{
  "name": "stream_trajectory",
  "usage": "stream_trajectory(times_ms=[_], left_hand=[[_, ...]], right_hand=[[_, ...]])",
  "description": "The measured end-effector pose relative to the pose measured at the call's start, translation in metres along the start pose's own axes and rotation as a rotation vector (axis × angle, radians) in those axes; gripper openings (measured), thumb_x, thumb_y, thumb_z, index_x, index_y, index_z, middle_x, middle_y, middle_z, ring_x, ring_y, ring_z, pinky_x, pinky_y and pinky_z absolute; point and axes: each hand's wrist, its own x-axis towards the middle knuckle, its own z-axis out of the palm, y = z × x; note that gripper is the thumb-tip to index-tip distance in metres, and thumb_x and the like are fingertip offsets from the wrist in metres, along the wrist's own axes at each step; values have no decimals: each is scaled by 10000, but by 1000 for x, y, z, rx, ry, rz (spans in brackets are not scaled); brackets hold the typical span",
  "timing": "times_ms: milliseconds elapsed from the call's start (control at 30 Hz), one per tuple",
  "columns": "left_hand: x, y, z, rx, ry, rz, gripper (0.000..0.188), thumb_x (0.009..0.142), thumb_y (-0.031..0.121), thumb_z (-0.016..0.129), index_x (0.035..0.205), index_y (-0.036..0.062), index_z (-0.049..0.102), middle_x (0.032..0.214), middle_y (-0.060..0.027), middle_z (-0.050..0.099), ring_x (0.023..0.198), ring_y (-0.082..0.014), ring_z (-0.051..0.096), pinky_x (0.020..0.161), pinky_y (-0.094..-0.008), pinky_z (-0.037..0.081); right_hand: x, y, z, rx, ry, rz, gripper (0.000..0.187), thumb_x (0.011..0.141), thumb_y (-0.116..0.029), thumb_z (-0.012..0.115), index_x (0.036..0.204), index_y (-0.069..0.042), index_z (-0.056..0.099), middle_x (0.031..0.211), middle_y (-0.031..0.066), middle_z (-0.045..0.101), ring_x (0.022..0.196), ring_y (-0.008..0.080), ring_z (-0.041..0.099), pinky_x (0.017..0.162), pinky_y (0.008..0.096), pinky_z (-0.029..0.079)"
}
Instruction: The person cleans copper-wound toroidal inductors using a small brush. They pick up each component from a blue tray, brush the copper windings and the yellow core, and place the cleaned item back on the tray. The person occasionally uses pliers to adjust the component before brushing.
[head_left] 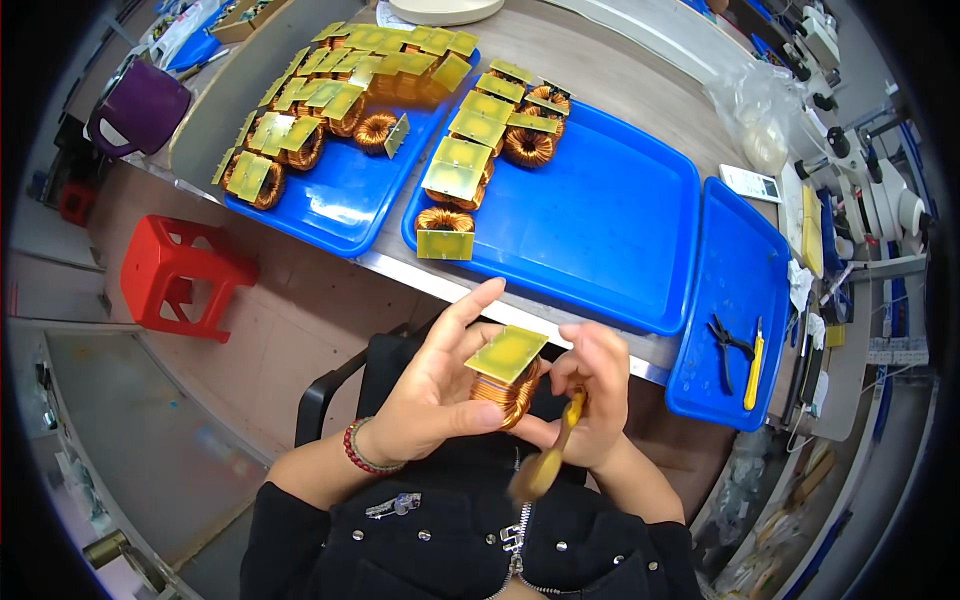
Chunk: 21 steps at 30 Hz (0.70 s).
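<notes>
In front of my chest, my left hand [425,395] grips a toroidal coil [500,398] wound with copper wire. A square yellow-green board [507,352] sits on the coil's upper side, and my left index finger stretches out past it. Between the fingers of my right hand [602,400] is a brush [545,468] with a yellow handle, its brownish lower end blurred and pointing down toward my jacket. The right fingertips are close beside the coil; whether they touch it I cannot tell.
Similar coils with boards crowd the left blue tray [335,205]. Several more line the left side of the middle blue tray [590,230]. The right blue tray [715,300] holds black pliers [729,352] and a yellow-handled knife [754,365]. A red stool [180,270] stands at the left.
</notes>
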Motion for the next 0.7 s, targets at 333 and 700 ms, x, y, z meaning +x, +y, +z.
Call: stream_trajectory(times_ms=[333,700], left_hand=[[0,-7,-6,-213,-133,5,778,885,231,540,1416,92,-12,1340,-144,351,1222,-225,383,1002,-346,317],[3,-20,-14,-76,100,24,694,883,156,542,1406,62,96,1183,-81,450,1094,-166,459,955,-331,363]], right_hand=[[3,3,-2,574,-211,303,878,536,-23,839,1250,-15,328,1239,191,434,1103,238,508,900,353,474],[21,-5,4,-358,-254,-157,524,604,-113,712,1103,-89,553,1091,90,552,762,211,620,561,293,495]])
